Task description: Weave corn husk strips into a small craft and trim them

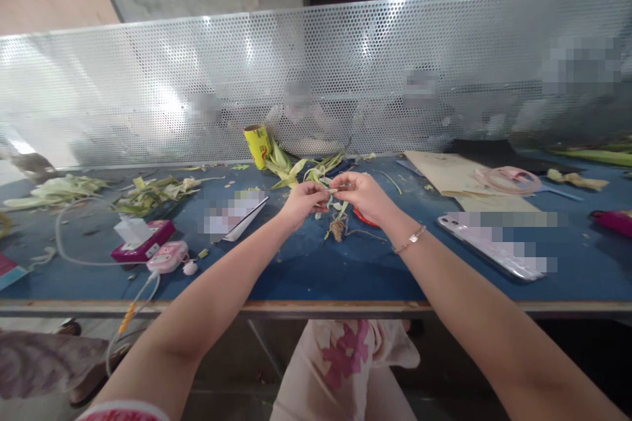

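My left hand (305,202) and my right hand (364,196) meet over the middle of the blue table, fingertips pinched close together. Between them is a small pale-green strip of corn husk (332,191), mostly covered by my fingers. Just below hang or lie more pale husk pieces and a small bundle of brown twine (338,230); whether it is joined to the strip I cannot tell. A red curved thing (364,218), partly hidden, lies beside my right hand. Behind my left hand are green corn husks (280,163) next to a yellow tube (257,148).
A perforated metal screen (316,66) runs along the back. Left are husk piles (158,194), a purple power strip (148,240) with cables, a pink case (168,256) and a phone (247,217). Right are another phone (494,250) and brown paper (444,174).
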Available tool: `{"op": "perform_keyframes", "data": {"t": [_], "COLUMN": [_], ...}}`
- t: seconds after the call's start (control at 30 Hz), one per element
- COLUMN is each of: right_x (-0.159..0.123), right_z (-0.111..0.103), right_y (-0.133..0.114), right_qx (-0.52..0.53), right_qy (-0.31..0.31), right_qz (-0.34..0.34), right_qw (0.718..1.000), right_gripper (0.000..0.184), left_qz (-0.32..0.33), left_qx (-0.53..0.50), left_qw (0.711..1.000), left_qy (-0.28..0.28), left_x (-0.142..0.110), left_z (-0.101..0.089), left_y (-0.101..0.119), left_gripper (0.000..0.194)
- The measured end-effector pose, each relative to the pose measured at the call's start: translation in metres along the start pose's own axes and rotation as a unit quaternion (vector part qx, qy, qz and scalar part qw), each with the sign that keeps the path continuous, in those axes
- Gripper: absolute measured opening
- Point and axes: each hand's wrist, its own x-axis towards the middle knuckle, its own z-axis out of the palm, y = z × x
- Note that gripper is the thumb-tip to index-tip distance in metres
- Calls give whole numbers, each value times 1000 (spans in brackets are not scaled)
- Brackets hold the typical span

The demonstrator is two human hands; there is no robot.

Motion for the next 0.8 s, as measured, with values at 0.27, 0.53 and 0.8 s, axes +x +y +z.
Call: {"op": "perform_keyframes", "data": {"t": [0.27,0.53,0.8], "right_x": [-3,-2,0], "right_z": [-1,-4,-6], "right_y": [-7,-7,-3], "right_qx": [-88,-138,-162], "right_qy": [-9,-5,-31], "right_qz": [-34,-67,-73], "right_qw": [996,988,984], "right_gripper": [15,10,8], "left_qz": [-5,-11,-20], "left_qx": [8,3,17], "left_qw": [1000,1000,999], "left_qy": [-5,12,25], "left_x": [1,2,4], "left_z": [0,-1,-3], "left_y": [-1,-2,-3], "left_gripper": [21,20,12]}}
